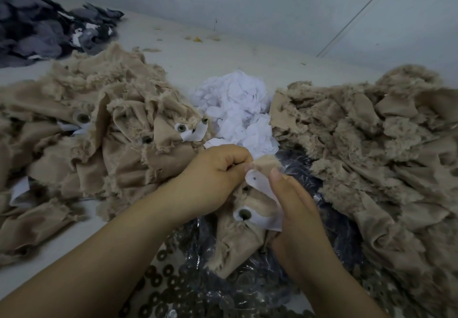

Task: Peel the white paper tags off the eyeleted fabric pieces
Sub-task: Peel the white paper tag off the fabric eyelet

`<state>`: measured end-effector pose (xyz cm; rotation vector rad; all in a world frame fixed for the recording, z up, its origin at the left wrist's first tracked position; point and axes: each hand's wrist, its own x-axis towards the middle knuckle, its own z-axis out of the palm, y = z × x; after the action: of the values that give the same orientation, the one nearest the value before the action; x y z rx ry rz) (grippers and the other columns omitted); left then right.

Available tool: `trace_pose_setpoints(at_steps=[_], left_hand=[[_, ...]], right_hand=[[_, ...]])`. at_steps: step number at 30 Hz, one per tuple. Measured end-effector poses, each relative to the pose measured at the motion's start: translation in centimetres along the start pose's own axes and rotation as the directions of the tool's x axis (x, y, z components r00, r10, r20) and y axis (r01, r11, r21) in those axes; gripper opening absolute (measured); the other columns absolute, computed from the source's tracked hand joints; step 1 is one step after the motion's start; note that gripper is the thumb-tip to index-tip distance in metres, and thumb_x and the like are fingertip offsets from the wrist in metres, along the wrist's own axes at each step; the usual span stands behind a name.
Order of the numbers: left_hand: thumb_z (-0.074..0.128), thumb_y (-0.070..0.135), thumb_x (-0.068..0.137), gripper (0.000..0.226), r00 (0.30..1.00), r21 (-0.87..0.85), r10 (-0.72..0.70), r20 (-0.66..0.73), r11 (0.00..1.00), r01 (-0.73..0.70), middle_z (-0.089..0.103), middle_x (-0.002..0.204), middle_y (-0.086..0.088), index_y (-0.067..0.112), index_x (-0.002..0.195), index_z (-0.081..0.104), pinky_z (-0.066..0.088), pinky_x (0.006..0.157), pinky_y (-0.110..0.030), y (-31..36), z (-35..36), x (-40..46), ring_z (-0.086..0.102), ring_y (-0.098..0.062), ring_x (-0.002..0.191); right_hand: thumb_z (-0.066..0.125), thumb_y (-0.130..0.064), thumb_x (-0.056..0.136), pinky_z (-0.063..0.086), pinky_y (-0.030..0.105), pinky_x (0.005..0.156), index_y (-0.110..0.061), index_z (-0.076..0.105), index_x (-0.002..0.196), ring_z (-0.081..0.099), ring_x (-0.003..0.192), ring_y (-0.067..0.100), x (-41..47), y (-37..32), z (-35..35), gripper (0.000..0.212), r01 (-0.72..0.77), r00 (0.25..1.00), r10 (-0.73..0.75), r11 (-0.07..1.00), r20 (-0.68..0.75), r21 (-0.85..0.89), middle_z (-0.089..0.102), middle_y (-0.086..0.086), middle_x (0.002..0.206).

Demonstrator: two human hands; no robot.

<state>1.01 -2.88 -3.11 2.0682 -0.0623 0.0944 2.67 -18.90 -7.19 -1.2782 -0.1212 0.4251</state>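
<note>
Both hands meet just below the middle of the view over one beige fabric piece. The left hand, coming in from 7 o'clock, has its fingers curled and pinches the fuzzy top edge of the piece. The right hand, from 5 o'clock, pinches the white paper tag between thumb and fingers; the tag is partly lifted, one punched hole showing, while its lower part lies around the metal eyelet.

To finish this peel cleanly, I would keep the left pinch close to the eyelet so the cloth stays taut, and draw the paper low and steadily so it tears round the ring instead of leaving scraps.

Under the hands lie dark washers and a clear plastic bag. At 9 o'clock sits a pile of tagged pieces, at 3 o'clock a beige heap showing no paper. At 12 o'clock is the heap of peeled paper, and at 10 o'clock, farthest away, grey cloth.
</note>
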Motion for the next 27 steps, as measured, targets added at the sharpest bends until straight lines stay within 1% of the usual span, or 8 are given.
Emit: trace_pose_setpoints(at_steps=[2,7,10,14,17,21,24,27], left_hand=[[0.053,0.016,0.1,0.026,0.999,-0.032,0.008,0.035,0.999,-0.007,0.049,0.068,-0.006,0.0,0.08,0.059,0.036,0.061,-0.03,0.0,-0.2,0.0,0.043,-0.016,0.064],[0.055,0.015,0.099,0.022,1.0,-0.114,0.016,0.023,0.993,-0.013,0.054,0.075,-0.028,0.007,0.08,0.063,0.04,0.06,-0.037,-0.2,-0.3,0.0,0.047,-0.022,0.064],[0.061,0.013,0.095,0.015,0.985,-0.177,0.004,-0.171,0.984,-0.035,0.061,0.073,-0.015,0.008,0.081,0.063,0.046,0.06,-0.032,-0.7,0.4,-0.1,0.054,-0.017,0.064],[0.068,0.035,0.088,0.035,0.899,-0.163,-0.015,-0.437,0.985,-0.063,0.052,0.056,-0.004,0.005,0.073,0.057,0.039,0.048,-0.023,-1.0,1.3,-1.0,0.046,-0.011,0.05],[0.076,0.04,0.077,0.036,0.94,-0.112,0.055,-0.338,0.989,-0.098,0.052,0.056,-0.005,0.009,0.072,0.057,0.04,0.047,-0.026,-0.8,1.9,-2.1,0.044,-0.012,0.049],[0.076,0.014,0.083,0.018,0.962,-0.16,0.01,-0.274,0.986,-0.056,0.057,0.059,-0.002,0.011,0.073,0.061,0.04,0.051,-0.024,-1.3,1.9,-2.5,0.046,-0.006,0.052],[0.074,0.006,0.083,0.02,0.961,-0.151,-0.006,-0.277,0.988,-0.038,0.056,0.055,0.008,0.015,0.068,0.063,0.037,0.047,-0.015,-1.5,1.5,-2.7,0.043,-0.001,0.047],[0.072,-0.004,0.079,0.024,0.959,-0.078,0.019,-0.283,0.996,-0.042,0.054,0.052,0.001,0.013,0.066,0.061,0.035,0.043,-0.014,-1.4,1.4,-2.9,0.042,-0.001,0.043]], right_hand=[[0.075,-0.048,0.067,0.063,0.036,0.071,-0.008,0.071,0.112,0.076,0.092,0.021,0.2,-0.1,0.0,0.06,-0.068,0.997,0.065,0.995,0.032,0.073,0.077,0.005,0.106],[0.077,-0.036,0.07,0.061,0.044,0.079,-0.012,0.079,0.098,0.075,0.089,0.033,0.4,0.2,0.0,0.037,-0.156,0.981,0.136,0.977,0.137,0.145,0.076,0.017,0.102],[0.071,-0.03,0.074,0.062,0.037,0.079,-0.021,0.082,0.094,0.075,0.096,0.028,0.4,0.0,-0.1,0.025,-0.196,0.971,0.161,0.96,0.175,0.199,0.077,0.008,0.106],[0.064,-0.028,0.085,0.054,0.055,0.095,-0.011,0.07,0.121,0.066,0.114,0.042,0.3,-0.2,-0.1,0.041,-0.177,0.977,0.136,0.946,0.163,0.27,0.068,0.018,0.126],[0.058,-0.024,0.09,0.057,0.049,0.092,0.0,0.061,0.129,0.063,0.118,0.045,0.1,-0.4,-0.1,0.046,-0.184,0.975,0.123,0.918,0.187,0.352,0.064,0.025,0.13],[0.073,-0.026,0.065,0.058,0.05,0.089,-0.015,0.077,0.104,0.065,0.116,0.043,0.5,-0.3,-0.4,0.041,-0.257,0.965,0.2,0.861,0.171,0.439,0.069,0.018,0.125],[0.071,-0.029,0.063,0.048,0.056,0.101,-0.016,0.067,0.113,0.058,0.125,0.044,0.6,-0.3,-0.2,0.052,-0.292,0.956,0.269,0.867,0.114,0.404,0.058,0.017,0.14],[0.065,-0.029,0.067,0.053,0.051,0.093,-0.015,0.06,0.124,0.06,0.124,0.039,0.7,-0.5,-0.2,0.059,-0.32,0.947,0.312,0.875,0.082,0.363,0.059,0.012,0.138]])
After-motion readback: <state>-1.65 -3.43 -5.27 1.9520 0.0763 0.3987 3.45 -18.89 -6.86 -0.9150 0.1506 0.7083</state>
